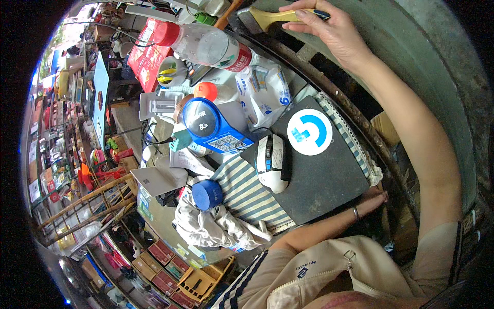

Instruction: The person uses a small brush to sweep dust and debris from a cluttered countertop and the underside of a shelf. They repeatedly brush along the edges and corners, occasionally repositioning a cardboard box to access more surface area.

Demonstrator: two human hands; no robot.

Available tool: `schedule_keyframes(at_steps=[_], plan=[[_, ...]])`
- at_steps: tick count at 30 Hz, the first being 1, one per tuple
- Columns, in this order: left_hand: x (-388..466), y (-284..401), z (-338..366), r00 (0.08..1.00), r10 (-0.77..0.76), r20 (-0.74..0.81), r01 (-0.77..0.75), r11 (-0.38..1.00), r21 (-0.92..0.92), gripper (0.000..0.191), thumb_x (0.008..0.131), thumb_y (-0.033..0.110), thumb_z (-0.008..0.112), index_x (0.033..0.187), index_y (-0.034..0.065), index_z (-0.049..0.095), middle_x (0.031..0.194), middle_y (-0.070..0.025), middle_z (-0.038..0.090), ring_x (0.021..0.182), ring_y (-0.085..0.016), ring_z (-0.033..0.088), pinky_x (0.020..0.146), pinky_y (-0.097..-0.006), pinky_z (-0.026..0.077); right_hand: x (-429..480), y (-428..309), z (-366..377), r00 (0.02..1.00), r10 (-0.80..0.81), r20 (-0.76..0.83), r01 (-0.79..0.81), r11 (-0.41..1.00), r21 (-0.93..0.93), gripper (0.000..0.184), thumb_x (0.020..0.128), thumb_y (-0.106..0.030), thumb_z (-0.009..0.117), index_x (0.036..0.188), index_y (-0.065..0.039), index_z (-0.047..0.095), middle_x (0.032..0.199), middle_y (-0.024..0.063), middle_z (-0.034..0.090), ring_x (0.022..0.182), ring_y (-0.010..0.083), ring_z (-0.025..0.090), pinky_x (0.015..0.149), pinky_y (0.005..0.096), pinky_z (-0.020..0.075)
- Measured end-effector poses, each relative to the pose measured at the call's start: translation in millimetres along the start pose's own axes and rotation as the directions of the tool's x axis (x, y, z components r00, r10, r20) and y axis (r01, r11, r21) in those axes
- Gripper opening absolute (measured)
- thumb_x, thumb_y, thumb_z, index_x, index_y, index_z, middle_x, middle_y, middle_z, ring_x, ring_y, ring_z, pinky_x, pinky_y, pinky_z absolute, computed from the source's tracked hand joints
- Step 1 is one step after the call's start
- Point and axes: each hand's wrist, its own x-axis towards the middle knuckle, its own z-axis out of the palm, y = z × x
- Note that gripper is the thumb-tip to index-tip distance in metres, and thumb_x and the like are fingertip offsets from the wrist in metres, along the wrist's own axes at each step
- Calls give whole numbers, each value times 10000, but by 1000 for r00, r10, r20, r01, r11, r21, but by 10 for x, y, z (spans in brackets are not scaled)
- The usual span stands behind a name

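At the top right, my right hand (328, 33) grips the yellow handle of a flat brush (279, 17), its bristle end pointing left. The brush is held above the dark gap beyond the table's edge. My left hand (376, 197) reaches across in front of my body to the table edge. Its fingers are partly hidden there, so whether it holds anything cannot be made out. Closest to it lies a black mouse pad (328, 185) with a round white-and-blue sticker (310, 132). A white computer mouse (272, 164) rests on the pad.
Left of the pad are a striped cloth (251, 193), a blue payment stand (216, 131), a blue round lid (207, 194) and a crumpled white cloth (216, 228). A red-capped plastic bottle (210, 46) and plastic packaging (266, 92) lie farther up. Stocked shelves (58, 162) fill the left.
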Motion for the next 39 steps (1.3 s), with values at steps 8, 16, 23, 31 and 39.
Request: schedule_keyframes(at_steps=[8, 16, 23, 31, 39], plan=[[-30, -24, -61, 948, -280, 150, 280, 960, 21, 388, 842, 352, 472, 582, 75, 548, 578, -29, 521, 523, -153, 476, 516, -315, 375, -152, -70, -257, 999, -10, 49, 23, 963, -268, 160, 886, -81, 488, 977, 43, 533, 972, 123, 586, 821, 156, 612, 728, 229, 490], [-248, 447, -184, 986, -155, 66, 130, 949, 287, 332, 872, 320, 444, 678, 82, 570, 619, 25, 539, 611, -90, 496, 595, -266, 405, -504, -390, -431, 982, 60, -179, -32, 988, 152, 150, 878, -56, 454, 944, 57, 527, 1009, 205, 555, 936, 237, 572, 797, 275, 512], [-183, 317, -141, 991, -134, -13, 133, 966, 222, 286, 860, 360, 484, 822, 81, 534, 632, 19, 538, 585, -84, 491, 518, -260, 416, -619, -595, -508, 977, 32, -209, -53, 994, -94, 148, 883, -41, 430, 943, 46, 533, 1001, 197, 561, 882, 234, 595, 772, 265, 521], [-219, 643, -124, 925, -377, 54, 337, 876, 344, 448, 866, 381, 321, 635, 54, 523, 583, -124, 491, 596, -228, 495, 617, -373, 383, -213, -104, -320, 991, -110, 70, 126, 947, -297, 137, 849, -32, 524, 970, 29, 547, 947, 108, 583, 836, 155, 596, 744, 222, 498], [-176, 341, -124, 943, -148, 297, 137, 989, 57, 348, 920, 341, 326, 810, 43, 468, 787, -79, 491, 768, -179, 452, 743, -317, 386, -256, -170, -353, 982, -57, 182, 140, 867, -479, 130, 847, -25, 523, 960, 32, 551, 938, 89, 595, 822, 119, 590, 734, 229, 487]])
